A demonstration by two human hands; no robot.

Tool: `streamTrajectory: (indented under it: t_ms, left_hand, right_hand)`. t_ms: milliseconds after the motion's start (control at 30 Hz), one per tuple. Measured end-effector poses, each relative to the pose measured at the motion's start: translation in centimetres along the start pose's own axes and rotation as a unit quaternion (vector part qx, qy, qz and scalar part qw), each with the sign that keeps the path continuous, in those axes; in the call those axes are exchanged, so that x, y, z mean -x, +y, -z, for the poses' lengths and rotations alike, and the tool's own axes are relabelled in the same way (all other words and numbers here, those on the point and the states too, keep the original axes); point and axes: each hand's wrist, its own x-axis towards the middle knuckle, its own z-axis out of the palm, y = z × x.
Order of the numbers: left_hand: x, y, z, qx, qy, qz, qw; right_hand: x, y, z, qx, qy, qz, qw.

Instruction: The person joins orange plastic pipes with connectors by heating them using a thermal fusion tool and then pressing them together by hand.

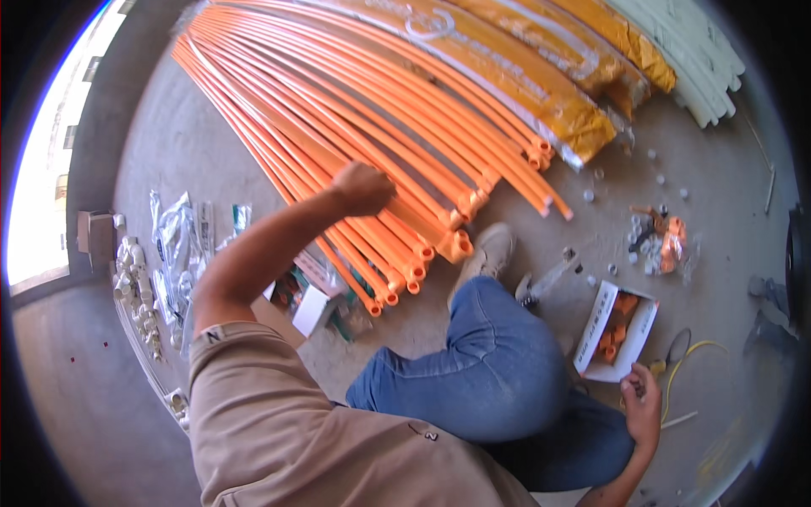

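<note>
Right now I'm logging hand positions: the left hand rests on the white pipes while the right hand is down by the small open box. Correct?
Not quite. In the head view the left hand rests on the orange pipes, not white ones. The right hand is by the small open box.

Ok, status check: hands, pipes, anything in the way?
Left hand knuckles-down on the orange pipes, grip unclear. Right hand beside the open box of orange fittings, holding nothing visible. Shoe close to the pipe ends.
</note>
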Motion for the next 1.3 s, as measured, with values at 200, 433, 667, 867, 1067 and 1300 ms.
streamTrajectory:
  t_ms: [200,433,667,867,1067,1300]
  left_hand:
    - [0.0,-3.0,-5.9,0.133,0.146,0.034,0.980]
    - [-3.4,-2.2,-13.0,0.137,0.104,0.078,0.982]
    - [-7.9,-0.7,-11.5,0.058,-0.043,0.097,0.993]
    - [-11.0,-0.5,-12.0,-0.007,-0.089,0.089,0.992]
    - [-12.4,0.0,-13.7,-0.022,-0.092,0.102,0.990]
    - [-13.2,1.9,-14.3,-0.017,-0.083,0.089,0.992]
  right_hand:
    - [0.0,0.4,0.1,-0.015,-0.010,-0.022,1.000]
    - [0.4,1.5,0.2,-0.031,-0.021,-0.027,0.999]
    - [-0.5,1.6,0.2,-0.030,-0.035,-0.040,0.998]
    - [-1.4,1.4,-0.2,-0.023,-0.038,-0.031,0.999]
    - [-1.9,0.8,-0.4,-0.029,-0.045,-0.034,0.998]
    - [-1.7,0.7,0.1,-0.004,-0.026,-0.036,0.999]
